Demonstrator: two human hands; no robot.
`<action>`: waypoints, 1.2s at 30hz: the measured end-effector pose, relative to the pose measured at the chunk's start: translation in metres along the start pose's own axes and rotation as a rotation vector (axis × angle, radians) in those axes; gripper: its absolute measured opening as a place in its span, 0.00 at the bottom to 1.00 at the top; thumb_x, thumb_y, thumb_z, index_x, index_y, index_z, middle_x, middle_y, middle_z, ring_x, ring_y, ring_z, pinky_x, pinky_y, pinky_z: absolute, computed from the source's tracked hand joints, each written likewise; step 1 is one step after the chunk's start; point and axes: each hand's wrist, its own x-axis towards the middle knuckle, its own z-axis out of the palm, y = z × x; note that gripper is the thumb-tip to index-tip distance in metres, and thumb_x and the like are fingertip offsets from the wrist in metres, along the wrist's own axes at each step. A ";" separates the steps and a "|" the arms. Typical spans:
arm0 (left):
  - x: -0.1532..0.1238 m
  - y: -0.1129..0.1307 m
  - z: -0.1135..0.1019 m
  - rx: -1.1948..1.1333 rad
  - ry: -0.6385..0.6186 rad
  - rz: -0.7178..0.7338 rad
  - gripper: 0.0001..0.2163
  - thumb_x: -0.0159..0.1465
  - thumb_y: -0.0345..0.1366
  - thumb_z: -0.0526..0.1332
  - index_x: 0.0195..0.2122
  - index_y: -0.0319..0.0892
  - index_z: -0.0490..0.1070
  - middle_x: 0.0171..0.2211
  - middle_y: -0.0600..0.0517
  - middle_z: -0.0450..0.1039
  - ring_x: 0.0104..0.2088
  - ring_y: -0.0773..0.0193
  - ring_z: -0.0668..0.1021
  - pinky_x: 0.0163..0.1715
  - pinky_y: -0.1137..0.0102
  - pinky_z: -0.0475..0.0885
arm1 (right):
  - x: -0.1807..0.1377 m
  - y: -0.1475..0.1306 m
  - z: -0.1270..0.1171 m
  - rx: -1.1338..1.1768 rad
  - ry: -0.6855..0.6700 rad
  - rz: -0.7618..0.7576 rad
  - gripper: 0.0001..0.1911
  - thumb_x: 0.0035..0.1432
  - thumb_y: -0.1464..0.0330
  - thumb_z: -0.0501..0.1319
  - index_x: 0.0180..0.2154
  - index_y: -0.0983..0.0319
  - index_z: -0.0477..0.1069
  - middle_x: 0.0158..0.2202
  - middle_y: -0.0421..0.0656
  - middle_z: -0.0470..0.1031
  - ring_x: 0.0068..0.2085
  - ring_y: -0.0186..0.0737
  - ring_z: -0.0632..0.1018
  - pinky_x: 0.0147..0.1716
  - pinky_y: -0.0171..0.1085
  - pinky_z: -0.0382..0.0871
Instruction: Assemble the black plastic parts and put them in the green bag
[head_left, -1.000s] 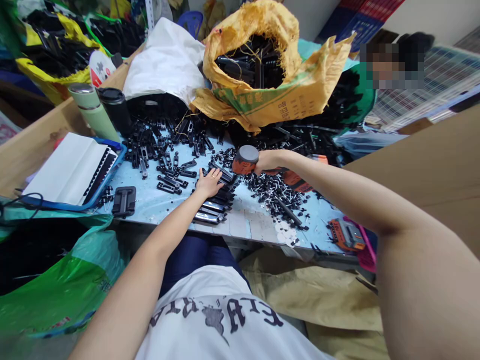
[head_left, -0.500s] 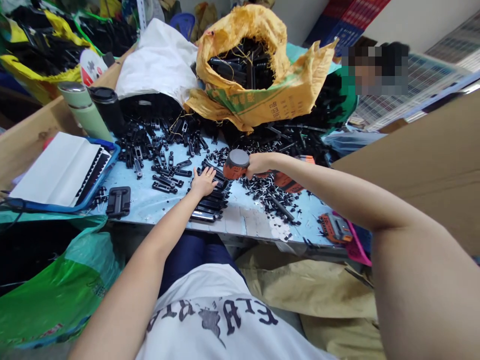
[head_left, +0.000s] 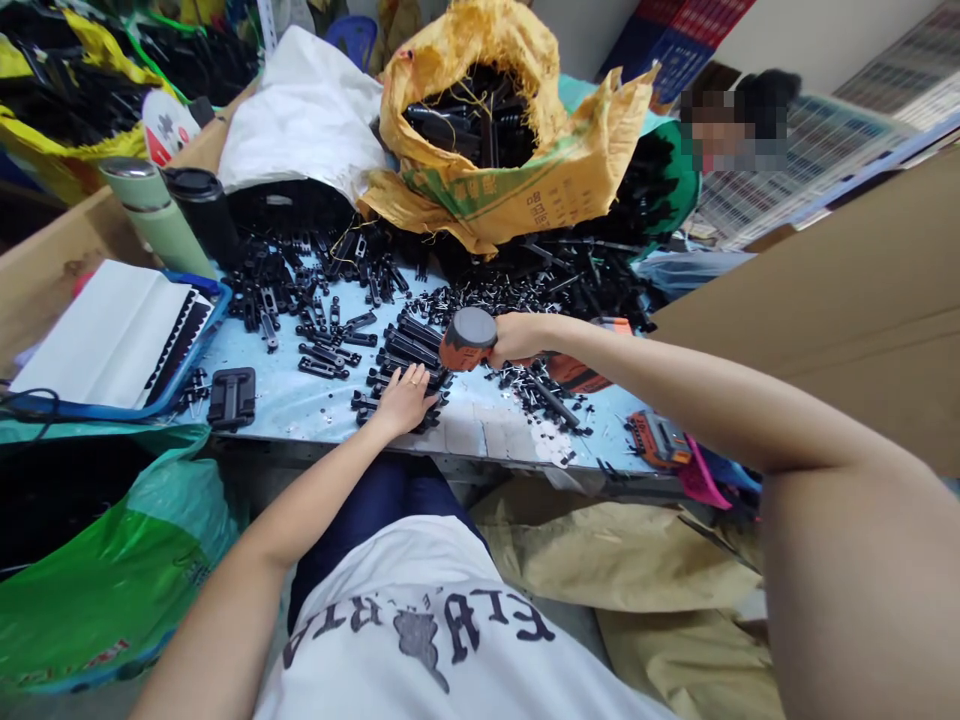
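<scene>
My right hand (head_left: 519,338) is wrapped round the grip of an orange and black cordless power drill (head_left: 469,340). The drill is held low over the row of parts; its tip is hidden from me. My left hand (head_left: 406,399) lies with fingers spread on the near end of a row of long black plastic parts (head_left: 409,345), lined up side by side on the blue table (head_left: 285,405). To the right of the row is a heap of small screws and black fittings (head_left: 536,385). Loose black brackets (head_left: 328,357) lie to the left.
A yellow woven sack (head_left: 555,195) of black parts stands at the back, beside a white sack (head_left: 300,110). At left are a green flask (head_left: 154,215), a black cup (head_left: 201,210) and a blue tray (head_left: 169,400). A spare battery (head_left: 658,440) lies right. Another person (head_left: 739,125) is beyond.
My left hand has moved toward me along the row, from its middle to its near end. The drill stays over the row in my right hand. The view has shifted slightly.
</scene>
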 end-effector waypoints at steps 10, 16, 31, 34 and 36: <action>-0.017 -0.005 -0.007 -0.056 -0.070 0.127 0.37 0.62 0.58 0.43 0.64 0.35 0.47 0.65 0.43 0.46 0.65 0.54 0.47 0.62 0.54 0.40 | -0.013 -0.017 0.010 -0.112 0.058 -0.008 0.09 0.39 0.68 0.64 0.28 0.62 0.73 0.21 0.41 0.69 0.25 0.39 0.73 0.22 0.34 0.61; -0.040 -0.002 -0.001 0.062 0.020 0.079 0.39 0.58 0.53 0.56 0.64 0.34 0.45 0.65 0.40 0.44 0.65 0.52 0.45 0.62 0.53 0.38 | -0.030 -0.025 0.019 -0.137 0.020 -0.049 0.07 0.40 0.67 0.62 0.25 0.62 0.73 0.18 0.41 0.69 0.22 0.37 0.72 0.20 0.33 0.59; -0.043 -0.006 0.003 0.073 0.058 0.114 0.35 0.58 0.49 0.59 0.61 0.32 0.54 0.61 0.37 0.56 0.65 0.50 0.46 0.63 0.55 0.39 | -0.037 -0.040 0.037 -0.100 -0.002 -0.117 0.09 0.39 0.66 0.64 0.27 0.61 0.75 0.21 0.41 0.72 0.26 0.40 0.74 0.22 0.33 0.62; -0.042 -0.006 0.002 0.080 0.026 0.117 0.32 0.60 0.49 0.56 0.61 0.34 0.55 0.59 0.37 0.59 0.65 0.51 0.47 0.63 0.54 0.39 | -0.037 -0.044 0.045 -0.073 -0.026 -0.115 0.10 0.38 0.68 0.63 0.28 0.62 0.75 0.21 0.42 0.72 0.24 0.38 0.74 0.21 0.32 0.61; -0.040 -0.005 0.002 0.107 0.020 0.103 0.33 0.60 0.50 0.55 0.62 0.35 0.53 0.61 0.39 0.55 0.65 0.52 0.47 0.63 0.54 0.39 | -0.043 -0.036 0.055 -0.037 0.015 -0.113 0.10 0.38 0.68 0.63 0.28 0.63 0.74 0.21 0.42 0.72 0.24 0.37 0.73 0.21 0.32 0.61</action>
